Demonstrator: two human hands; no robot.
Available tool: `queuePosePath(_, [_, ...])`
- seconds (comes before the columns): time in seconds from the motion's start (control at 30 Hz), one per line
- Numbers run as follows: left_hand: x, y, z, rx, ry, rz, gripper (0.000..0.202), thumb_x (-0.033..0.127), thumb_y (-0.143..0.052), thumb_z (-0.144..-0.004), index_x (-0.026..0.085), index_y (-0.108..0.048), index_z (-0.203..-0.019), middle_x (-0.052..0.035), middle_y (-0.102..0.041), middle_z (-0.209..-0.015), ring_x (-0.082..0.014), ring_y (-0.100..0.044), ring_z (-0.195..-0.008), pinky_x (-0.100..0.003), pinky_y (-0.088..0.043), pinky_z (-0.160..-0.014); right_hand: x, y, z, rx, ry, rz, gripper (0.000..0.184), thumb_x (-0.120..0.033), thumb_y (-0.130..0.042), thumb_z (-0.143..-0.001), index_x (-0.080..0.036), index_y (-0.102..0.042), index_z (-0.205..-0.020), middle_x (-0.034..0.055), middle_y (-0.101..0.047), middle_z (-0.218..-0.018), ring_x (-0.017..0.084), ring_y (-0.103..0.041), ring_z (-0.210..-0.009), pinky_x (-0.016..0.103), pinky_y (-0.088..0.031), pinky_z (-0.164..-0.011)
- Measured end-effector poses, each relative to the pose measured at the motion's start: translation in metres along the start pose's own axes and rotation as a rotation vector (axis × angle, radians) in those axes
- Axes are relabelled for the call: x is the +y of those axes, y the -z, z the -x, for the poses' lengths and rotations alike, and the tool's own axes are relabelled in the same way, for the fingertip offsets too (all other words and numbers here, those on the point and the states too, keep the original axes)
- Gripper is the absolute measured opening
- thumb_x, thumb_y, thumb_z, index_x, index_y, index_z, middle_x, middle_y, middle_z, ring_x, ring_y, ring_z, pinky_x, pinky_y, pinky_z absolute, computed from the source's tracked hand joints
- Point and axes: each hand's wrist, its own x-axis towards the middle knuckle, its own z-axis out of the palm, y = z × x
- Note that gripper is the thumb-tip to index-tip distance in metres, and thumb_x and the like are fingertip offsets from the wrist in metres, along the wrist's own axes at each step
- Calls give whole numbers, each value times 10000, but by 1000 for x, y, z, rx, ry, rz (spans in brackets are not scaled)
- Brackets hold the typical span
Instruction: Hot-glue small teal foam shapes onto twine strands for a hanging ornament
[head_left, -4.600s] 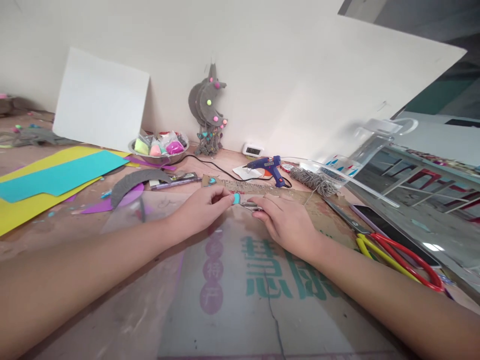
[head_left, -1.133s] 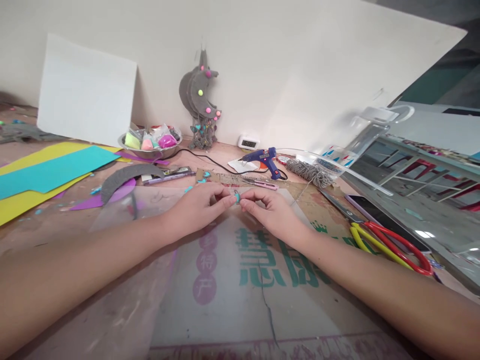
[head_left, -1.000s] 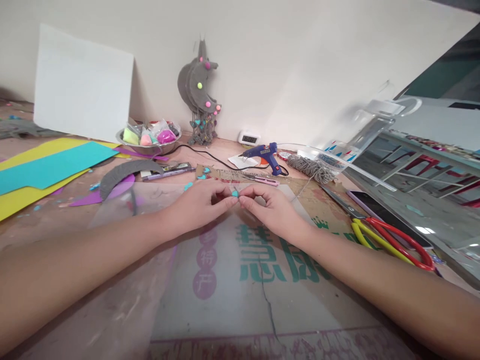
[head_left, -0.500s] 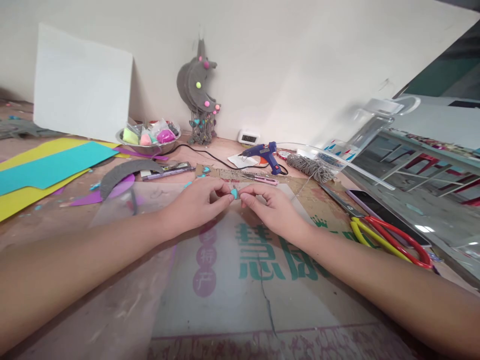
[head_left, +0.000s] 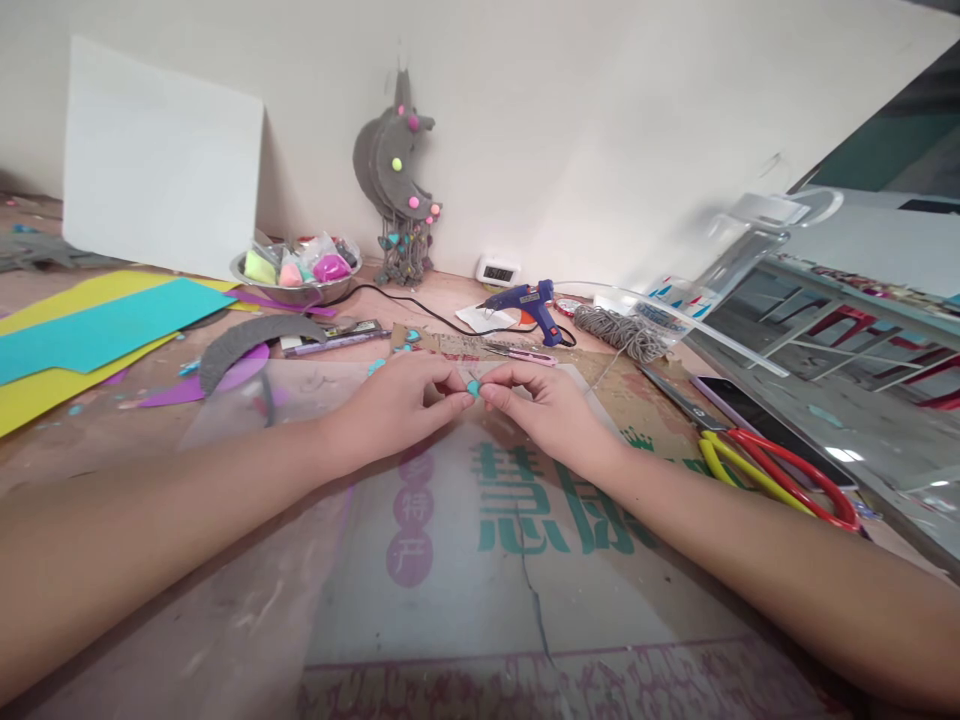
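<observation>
My left hand [head_left: 401, 405] and my right hand [head_left: 541, 405] meet at the middle of the table, fingertips together. Between them both pinch a small teal piece [head_left: 472, 386], held just above a cardboard sheet with green print [head_left: 525, 510] under a clear plastic film. A small pink cutter [head_left: 525, 355] lies just beyond my right hand on a strip of cardboard. More tiny teal bits [head_left: 376, 367] lie near my left hand.
A blue glue gun [head_left: 529, 305] with a black cord, a coil of grey string [head_left: 619, 335], red and yellow scissors [head_left: 757, 470] and a phone [head_left: 757, 420] lie to the right. A bowl of coloured clay packets [head_left: 296, 275], teal and yellow sheets [head_left: 90, 335] and a grey felt crescent [head_left: 247, 338] lie left. A grey moon ornament [head_left: 397, 175] leans on the wall.
Earlier my right hand lay flat on the cutter; it has let go, and the cutter lies further back. Both hands now pinch the teal piece and have barely moved over the last second.
</observation>
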Motion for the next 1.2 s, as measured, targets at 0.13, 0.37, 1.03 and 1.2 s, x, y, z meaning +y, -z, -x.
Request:
queuePosePath(0.13, [2, 1, 1, -19, 0, -16, 188, 288, -466, -817, 188, -585, -712, 3, -616, -719, -143, -539, -684, -261, -403, -619, 0, 2, -1, -13, 12, -17, 157, -295, -560, -807, -169, -641, -765, 0, -630, -725, 119, -549, -666, 246, -421, -616])
queuePosePath(0.37, [-1, 1, 2, 91, 19, 101, 288, 259, -389, -883, 197, -550, -1114, -46, -608, -1116, -166, -558, -984, -292, -441, -844, -3, -1, 1, -53, -38, -48, 156, -299, -547, -809, -175, -630, -763, -4, -609, -692, 117, -521, -611, 244, -412, -570])
queuePosePath(1.03, [3, 3, 1, 115, 105, -7, 212, 362, -477, -842, 172, -558, -886, -38, -601, -946, -187, -532, -923, -305, -400, -808, -3, -1, -1, 34, -37, -72, 153, -284, -545, -815, -165, -575, -724, -13, -568, -674, 107, -502, -625, 231, -400, -589])
queuePosePath(1.2, [1, 1, 1, 161, 58, -62, 262, 422, -512, -820, 169, -581, -829, -31, -592, -849, -180, -534, -832, -304, -403, -749, -5, 0, 0, 66, -66, -72, 181, -295, -534, -827, -162, -556, -707, -24, -527, -629, 92, -442, -557, 224, -360, -541])
